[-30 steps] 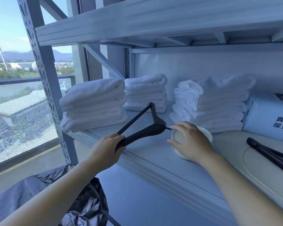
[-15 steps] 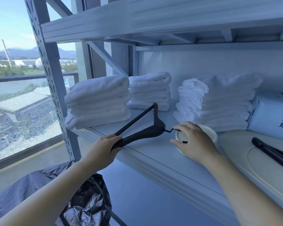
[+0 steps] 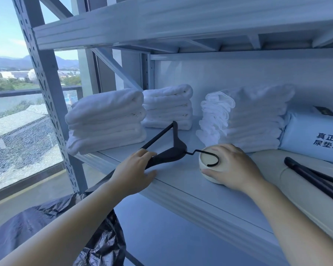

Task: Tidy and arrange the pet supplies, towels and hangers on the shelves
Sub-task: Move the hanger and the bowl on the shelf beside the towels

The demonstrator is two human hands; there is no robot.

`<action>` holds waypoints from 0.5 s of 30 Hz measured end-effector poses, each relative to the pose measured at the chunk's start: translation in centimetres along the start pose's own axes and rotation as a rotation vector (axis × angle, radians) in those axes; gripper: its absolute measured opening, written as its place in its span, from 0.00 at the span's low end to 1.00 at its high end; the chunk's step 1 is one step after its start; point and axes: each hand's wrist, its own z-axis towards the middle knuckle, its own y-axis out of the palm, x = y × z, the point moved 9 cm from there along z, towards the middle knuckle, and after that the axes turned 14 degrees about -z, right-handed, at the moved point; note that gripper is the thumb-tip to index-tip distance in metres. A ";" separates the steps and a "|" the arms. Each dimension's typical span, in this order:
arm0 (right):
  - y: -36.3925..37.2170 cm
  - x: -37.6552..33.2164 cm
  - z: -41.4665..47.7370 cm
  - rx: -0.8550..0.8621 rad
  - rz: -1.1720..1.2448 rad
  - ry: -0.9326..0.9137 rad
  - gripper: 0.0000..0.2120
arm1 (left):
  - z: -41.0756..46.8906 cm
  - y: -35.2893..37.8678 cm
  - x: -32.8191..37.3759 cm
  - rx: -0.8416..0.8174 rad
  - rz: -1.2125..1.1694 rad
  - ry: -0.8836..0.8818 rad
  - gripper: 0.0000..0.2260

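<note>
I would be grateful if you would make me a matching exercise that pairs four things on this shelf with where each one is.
Things:
1. black hanger
2. cream bowl
3. leftmost towel stack
4. blue pack

Places:
A. at the back right, printed with dark characters
B. gripped by the left hand
C. under the right hand, near the front edge of the shelf
D. farthest left, next to the upright post

Pairs: 1-B, 2-C, 3-D, 4-A
</note>
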 end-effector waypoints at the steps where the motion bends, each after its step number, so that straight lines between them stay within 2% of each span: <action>1: -0.3 0.2 -0.2 0.007 -0.021 0.002 0.28 | 0.6 0.3 0.6 0.006 0.000 0.012 0.23; 4: -0.6 0.6 -0.6 -0.005 -0.084 0.010 0.32 | 2.3 1.7 2.2 0.009 -0.008 0.050 0.22; 9: 0.8 2.0 -1.0 -0.131 -0.033 0.097 0.42 | 4.6 3.6 3.4 0.014 -0.085 0.022 0.22; 15: 0.6 2.1 -1.4 -0.145 -0.062 0.080 0.37 | 4.9 3.9 3.3 0.066 -0.190 -0.005 0.20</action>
